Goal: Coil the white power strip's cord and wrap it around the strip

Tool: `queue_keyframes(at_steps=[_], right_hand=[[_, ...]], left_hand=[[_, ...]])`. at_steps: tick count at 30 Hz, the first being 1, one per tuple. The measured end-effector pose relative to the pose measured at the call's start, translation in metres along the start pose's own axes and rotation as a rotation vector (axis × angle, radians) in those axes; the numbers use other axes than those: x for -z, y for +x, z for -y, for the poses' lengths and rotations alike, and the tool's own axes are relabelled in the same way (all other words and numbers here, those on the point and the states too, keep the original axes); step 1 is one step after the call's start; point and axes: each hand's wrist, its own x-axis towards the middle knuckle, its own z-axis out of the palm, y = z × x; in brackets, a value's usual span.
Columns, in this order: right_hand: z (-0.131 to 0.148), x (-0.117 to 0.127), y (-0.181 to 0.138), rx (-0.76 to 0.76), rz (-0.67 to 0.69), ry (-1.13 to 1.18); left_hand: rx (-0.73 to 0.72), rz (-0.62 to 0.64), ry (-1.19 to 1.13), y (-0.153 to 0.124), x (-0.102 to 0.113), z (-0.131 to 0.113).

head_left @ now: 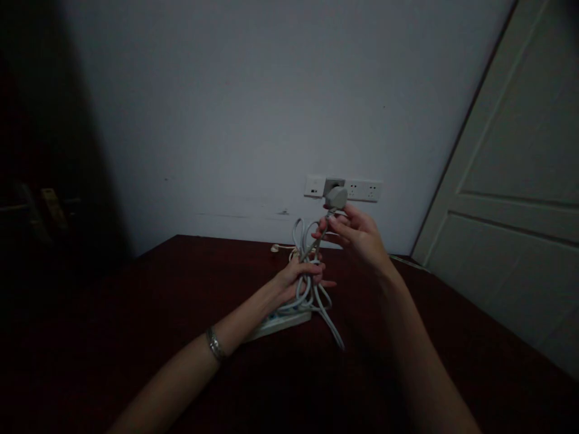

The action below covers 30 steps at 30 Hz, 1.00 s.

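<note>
Lying in left hand [294, 278]: looped cable [308, 294]

the left grip [293, 276] holds looped cord [309, 288], the right grip [362, 234] a plug [337, 198]

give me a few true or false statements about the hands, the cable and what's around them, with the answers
1. The left hand holds the looped cable. True.
2. The bracelet is on the right wrist. False: it is on the left wrist.
3. The right hand is at the cable just below the plug. True.
4. Socket plates are set in the wall beyond the hands. True.
5. The power strip is fixed to the wall. False: it lies on the table.
6. The table is bright white. False: it is dark red.
</note>
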Motion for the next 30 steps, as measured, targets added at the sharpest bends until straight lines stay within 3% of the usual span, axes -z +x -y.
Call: queue_keyframes(at_steps=[6,14,21,30], right_hand=[[-0.001,0.029,0.001,-0.019,0.003,-0.018],[-0.004,0.044,0.001,0.008,-0.073,0.005],[-0.026,0.056,0.006,0.007,-0.085,0.058],[-0.06,0.073,0.012,-0.356,-0.181,0.44]], left_hand=[[-0.013,0.091,-0.088,-0.007,-0.003,-0.009],[-0.026,0.188,-0.108,-0.012,-0.007,-0.016],[-0.134,0.125,-0.118,-0.011,-0.008,-0.016],[-0.111,0.175,0.058,-0.008,-0.003,-0.016]])
